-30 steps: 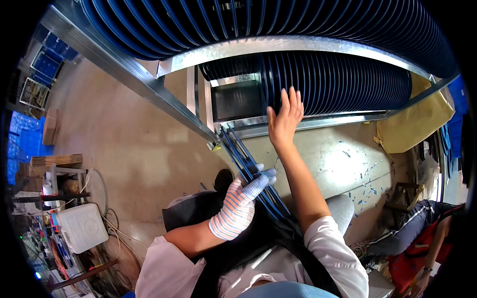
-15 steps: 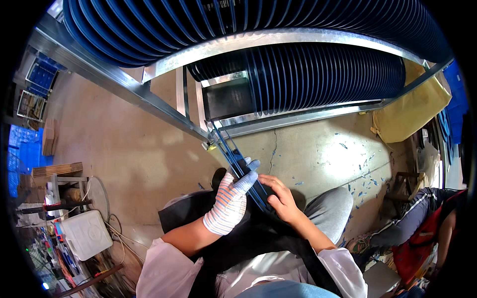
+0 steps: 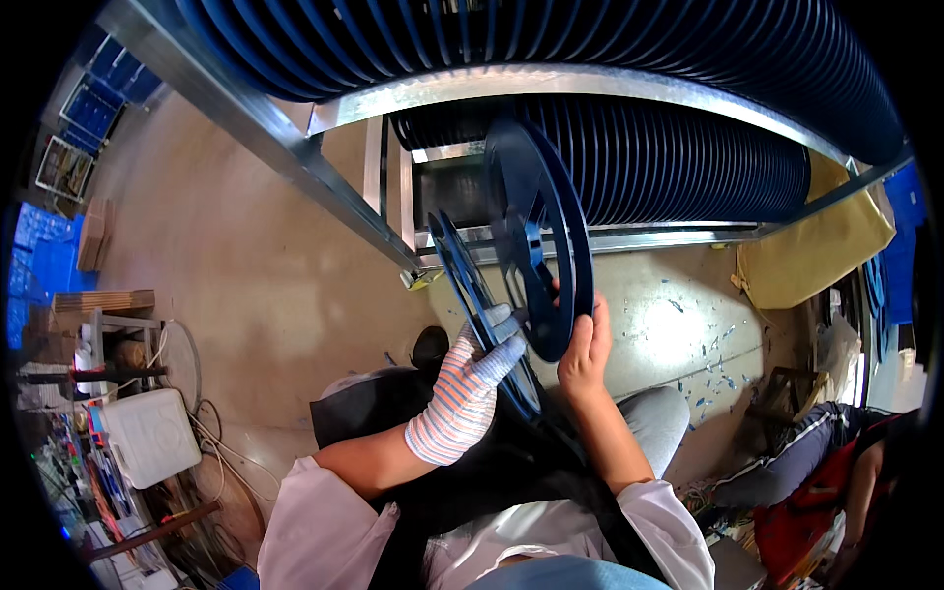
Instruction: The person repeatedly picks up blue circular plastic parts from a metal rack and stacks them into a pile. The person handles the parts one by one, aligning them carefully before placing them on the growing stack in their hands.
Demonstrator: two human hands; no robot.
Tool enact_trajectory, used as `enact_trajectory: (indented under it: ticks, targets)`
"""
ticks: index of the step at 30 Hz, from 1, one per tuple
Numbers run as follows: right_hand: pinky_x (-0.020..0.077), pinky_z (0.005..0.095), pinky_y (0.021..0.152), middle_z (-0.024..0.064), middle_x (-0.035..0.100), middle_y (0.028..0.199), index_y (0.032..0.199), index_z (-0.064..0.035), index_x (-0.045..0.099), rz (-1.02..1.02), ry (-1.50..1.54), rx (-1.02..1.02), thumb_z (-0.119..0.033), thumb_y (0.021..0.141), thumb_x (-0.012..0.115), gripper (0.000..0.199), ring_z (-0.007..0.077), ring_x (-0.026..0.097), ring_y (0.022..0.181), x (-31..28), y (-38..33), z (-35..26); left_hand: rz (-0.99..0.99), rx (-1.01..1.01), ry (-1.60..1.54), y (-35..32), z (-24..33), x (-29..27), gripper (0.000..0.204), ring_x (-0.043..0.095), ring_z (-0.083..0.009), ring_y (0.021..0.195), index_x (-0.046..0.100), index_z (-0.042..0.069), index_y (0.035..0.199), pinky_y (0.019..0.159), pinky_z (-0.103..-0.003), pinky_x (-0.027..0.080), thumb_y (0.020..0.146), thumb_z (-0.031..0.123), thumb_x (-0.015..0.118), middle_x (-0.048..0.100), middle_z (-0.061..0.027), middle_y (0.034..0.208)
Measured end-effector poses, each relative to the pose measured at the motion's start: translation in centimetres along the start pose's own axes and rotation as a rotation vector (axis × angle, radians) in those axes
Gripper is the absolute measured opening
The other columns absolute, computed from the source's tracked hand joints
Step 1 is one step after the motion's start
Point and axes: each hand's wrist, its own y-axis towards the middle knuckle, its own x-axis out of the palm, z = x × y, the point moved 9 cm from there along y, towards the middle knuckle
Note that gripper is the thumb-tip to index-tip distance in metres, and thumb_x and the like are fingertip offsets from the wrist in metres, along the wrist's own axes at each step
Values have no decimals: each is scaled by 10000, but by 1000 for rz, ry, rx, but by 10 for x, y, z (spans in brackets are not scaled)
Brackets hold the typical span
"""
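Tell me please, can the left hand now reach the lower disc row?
Probably not freely: the left hand holds blue discs, and the large disc in the right hand partly covers the lower disc row.

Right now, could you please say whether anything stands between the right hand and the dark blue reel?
Nothing visible does: the bare right hand grips the dark blue round reel by its lower rim; the striped-gloved left hand is to its left.

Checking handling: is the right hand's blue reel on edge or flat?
The blue reel is on edge: from above, it shows as a narrow oval.
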Motion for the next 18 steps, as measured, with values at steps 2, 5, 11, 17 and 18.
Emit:
enact_trajectory:
  ticks: [2,5,11,17,18]
  targets:
    - [420,327,903,137,587,1123,1106,19,528,39,-78,-117,-263,986,403,331,209,548,991,10,19,-6,3,-29,-23,-1,-2,2,401,565,-146,1104,516,42,1254,966,-263,439,872,-8,630,610,-72,1181]
    - [436,383,915,165,577,1140,1100,21,525,78,-216,-261,-196,953,442,275,280,554,1015,23,39,-7,-14,-62,-36,-1,-6,-1,406,555,-153,1135,522,38,1267,988,-263,419,876,11,627,617,-78,1199]
    - [401,357,926,137,546,1078,1153,17,539,158,-270,-365,-244,979,444,328,258,534,1016,52,71,17,-15,-11,-57,-1,6,-2,394,543,-148,1162,528,44,1269,1003,-253,394,884,10,610,613,-95,1233]
    - [182,551,1114,206,412,1356,1356,-49,404,208,-842,-511,-87,794,678,626,408,309,1339,73,117,36,-26,28,-46,2,11,1,399,541,-156,1166,526,55,1269,1001,-267,400,882,7,610,613,-105,1232]
    - [173,557,1114,212,373,1395,1378,-55,382,212,-844,-496,-91,796,679,654,416,280,1357,67,114,39,-19,17,-45,0,9,1,400,543,-160,1162,525,55,1270,1002,-272,401,882,7,609,610,-107,1236]
